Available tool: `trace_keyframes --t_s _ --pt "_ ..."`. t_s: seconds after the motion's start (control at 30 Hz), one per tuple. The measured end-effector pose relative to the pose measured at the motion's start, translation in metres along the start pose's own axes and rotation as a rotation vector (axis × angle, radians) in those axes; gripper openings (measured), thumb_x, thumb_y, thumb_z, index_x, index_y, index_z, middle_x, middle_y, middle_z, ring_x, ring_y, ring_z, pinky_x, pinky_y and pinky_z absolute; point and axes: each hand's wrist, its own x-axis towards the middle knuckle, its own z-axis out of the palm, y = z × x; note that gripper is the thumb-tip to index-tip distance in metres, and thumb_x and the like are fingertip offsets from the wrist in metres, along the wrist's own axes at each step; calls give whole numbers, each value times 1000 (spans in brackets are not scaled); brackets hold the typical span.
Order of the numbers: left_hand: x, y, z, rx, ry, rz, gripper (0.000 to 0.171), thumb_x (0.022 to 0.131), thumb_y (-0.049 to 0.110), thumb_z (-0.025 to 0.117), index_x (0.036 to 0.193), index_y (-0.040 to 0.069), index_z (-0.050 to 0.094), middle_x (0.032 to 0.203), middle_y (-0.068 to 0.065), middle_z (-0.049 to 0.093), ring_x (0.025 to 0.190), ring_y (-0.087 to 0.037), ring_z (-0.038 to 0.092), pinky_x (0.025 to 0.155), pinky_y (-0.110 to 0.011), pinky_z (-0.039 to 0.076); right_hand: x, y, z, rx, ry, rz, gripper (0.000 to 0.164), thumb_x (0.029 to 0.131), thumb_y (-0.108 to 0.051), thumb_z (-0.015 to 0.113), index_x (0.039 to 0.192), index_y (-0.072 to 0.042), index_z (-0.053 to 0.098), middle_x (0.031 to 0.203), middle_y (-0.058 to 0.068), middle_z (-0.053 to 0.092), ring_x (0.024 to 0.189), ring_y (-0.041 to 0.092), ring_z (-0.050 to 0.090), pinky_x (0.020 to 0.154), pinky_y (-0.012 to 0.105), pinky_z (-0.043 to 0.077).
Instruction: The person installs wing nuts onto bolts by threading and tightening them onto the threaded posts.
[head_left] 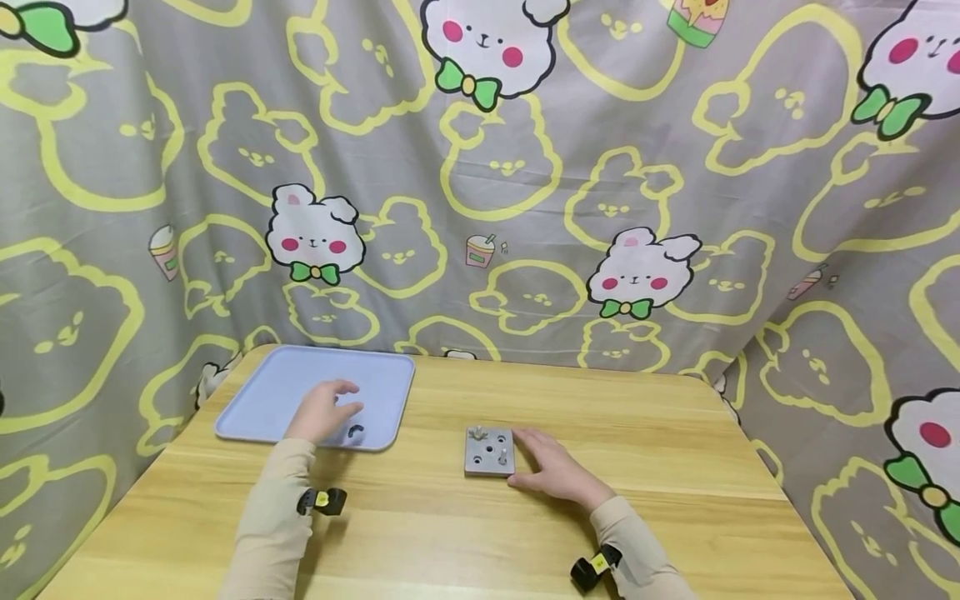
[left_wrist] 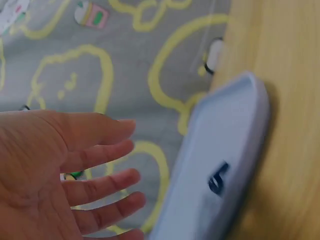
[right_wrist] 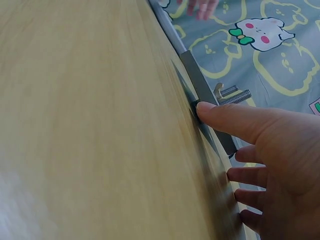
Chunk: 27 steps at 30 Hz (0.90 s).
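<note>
My left hand (head_left: 324, 412) hovers over the front right part of a pale blue tray (head_left: 255, 408), fingers spread and holding nothing. Below its fingertips in the tray lies a small dark, curved piece (head_left: 355, 432), which the left wrist view shows as a dark hooked shape (left_wrist: 217, 179). On the table sits a square grey metal block (head_left: 480, 468) with several holes. A wing nut (head_left: 477, 433) stands at its back left corner and a threaded post (head_left: 502, 456) near its front right. My right hand (head_left: 557, 471) rests beside the block, its loosely extended thumb (right_wrist: 212, 111) touching the edge.
The wooden table (head_left: 427, 533) ends at a patterned curtain (head_left: 525, 325) behind it, with more curtain on both sides. The tray's raised rim (head_left: 411, 392) stands left of the block. A black wrist camera (head_left: 326, 501) is strapped to each forearm.
</note>
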Motion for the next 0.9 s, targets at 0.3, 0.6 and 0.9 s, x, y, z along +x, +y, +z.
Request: trace_keyframes --t_s 0.3,0.6,0.9 --pt "-3 -10 12 39 -68 -120 25 82 14 70 99 -4 67 97 -23 69 88 -35 64 80 -49 52 0 2 0 -1 -2 11 86 82 -45 73 149 -6 36 154 24 35 143 45 30 115 65 24" --pt "-1 -11 23 119 -50 -168 14 76 12 73 79 5 62 83 -13 67 77 -28 60 68 -41 49 0 0 -2 -1 0 7 86 83 -44 73 150 -5 35 153 24 35 143 45 30 115 65 24" --pt "1 -17 30 156 -54 -216 13 79 13 72 74 9 60 78 -8 65 72 -24 57 58 -33 44 -1 -1 -2 5 -3 6 85 83 -42 73 149 -5 36 153 25 35 143 45 29 115 65 24"
